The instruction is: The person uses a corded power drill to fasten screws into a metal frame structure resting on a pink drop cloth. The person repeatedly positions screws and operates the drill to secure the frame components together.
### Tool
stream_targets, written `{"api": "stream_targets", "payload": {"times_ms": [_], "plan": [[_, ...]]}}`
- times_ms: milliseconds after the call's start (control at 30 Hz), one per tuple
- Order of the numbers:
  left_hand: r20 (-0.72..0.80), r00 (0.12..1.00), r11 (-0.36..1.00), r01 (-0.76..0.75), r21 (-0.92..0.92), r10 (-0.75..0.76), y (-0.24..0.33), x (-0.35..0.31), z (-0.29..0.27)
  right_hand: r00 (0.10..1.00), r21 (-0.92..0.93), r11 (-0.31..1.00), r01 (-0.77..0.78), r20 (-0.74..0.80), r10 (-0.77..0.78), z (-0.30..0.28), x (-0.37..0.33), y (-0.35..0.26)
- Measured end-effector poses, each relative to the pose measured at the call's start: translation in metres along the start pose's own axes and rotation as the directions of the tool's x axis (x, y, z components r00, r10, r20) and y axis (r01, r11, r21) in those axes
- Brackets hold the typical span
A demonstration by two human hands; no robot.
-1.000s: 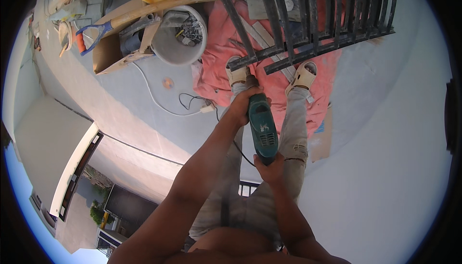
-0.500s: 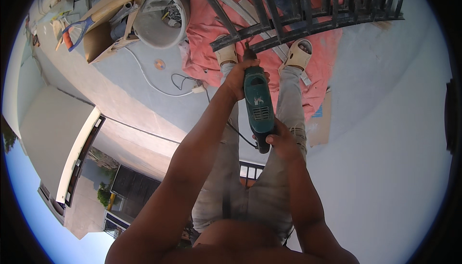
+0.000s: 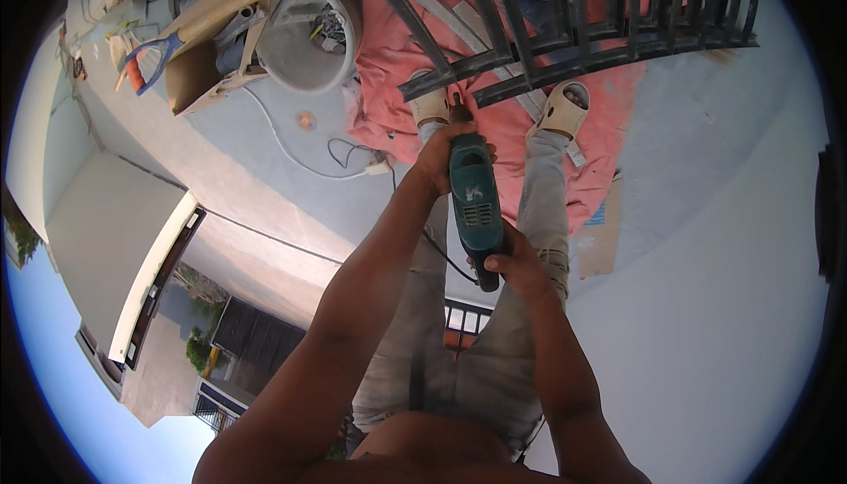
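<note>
Both my hands hold a green corded power drill [image 3: 476, 188], its chuck end toward the black metal railing [image 3: 573, 60]. My left hand [image 3: 441, 153] wraps round the front of the drill just behind the chuck. At the rear handle, my right hand [image 3: 520, 263] is closed, thumb across the grip. The drill's tip points at the gap in the railing's lower bar; I cannot tell whether it touches metal. A dark cord runs from the handle's end past my left leg.
A red cloth [image 3: 388, 69] lies under the railing and my sandals [image 3: 565, 106], with metal strips [image 3: 454, 21] on it. To the left stand a round bucket [image 3: 304, 52] with bits inside, a cardboard box [image 3: 198, 78] and a shovel-type handle [image 3: 150, 65]. A white cable [image 3: 282, 153] crosses the floor to a connector.
The view has shifted slightly, so the railing and surroundings sit a little to the right and lower. The drill's tip appears slightly farther from the bar; both hands keep their hold.
</note>
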State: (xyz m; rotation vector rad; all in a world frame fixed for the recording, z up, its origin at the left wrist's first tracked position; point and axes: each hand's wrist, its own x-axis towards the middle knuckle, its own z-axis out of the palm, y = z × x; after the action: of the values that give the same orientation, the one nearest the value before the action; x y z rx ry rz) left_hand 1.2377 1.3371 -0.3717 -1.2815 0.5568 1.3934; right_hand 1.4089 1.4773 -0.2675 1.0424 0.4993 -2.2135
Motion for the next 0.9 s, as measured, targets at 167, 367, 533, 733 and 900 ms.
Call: {"api": "stream_targets", "payload": {"times_ms": [167,367,533,733,900], "plan": [[0.026,0.999,1.000,-0.029,-0.011,0.029,0.004,0.000,-0.016,0.991,0.039,0.995,-0.094,0.096,0.090,-0.003,0.017,0.002],[0.034,0.995,0.995,-0.089,-0.035,0.090,0.016,0.007,-0.026,0.993,-0.181,0.983,0.001,-0.119,-0.023,0.016,0.022,-0.002],[0.032,0.993,0.993,-0.114,-0.027,0.115,0.028,0.023,-0.027,0.874,-0.746,0.661,0.086,-0.262,-0.410,0.046,0.028,0.005],[0.007,0.996,0.995,-0.095,0.037,0.094,0.038,0.036,-0.023,0.837,-0.710,0.704,-0.017,-0.396,-0.378,0.046,0.046,0.016],[-0.018,0.996,0.993,-0.082,0.089,0.084,0.039,0.042,-0.021,0.822,-0.684,0.728,0.044,-0.389,-0.415,0.044,0.048,0.024]]}}
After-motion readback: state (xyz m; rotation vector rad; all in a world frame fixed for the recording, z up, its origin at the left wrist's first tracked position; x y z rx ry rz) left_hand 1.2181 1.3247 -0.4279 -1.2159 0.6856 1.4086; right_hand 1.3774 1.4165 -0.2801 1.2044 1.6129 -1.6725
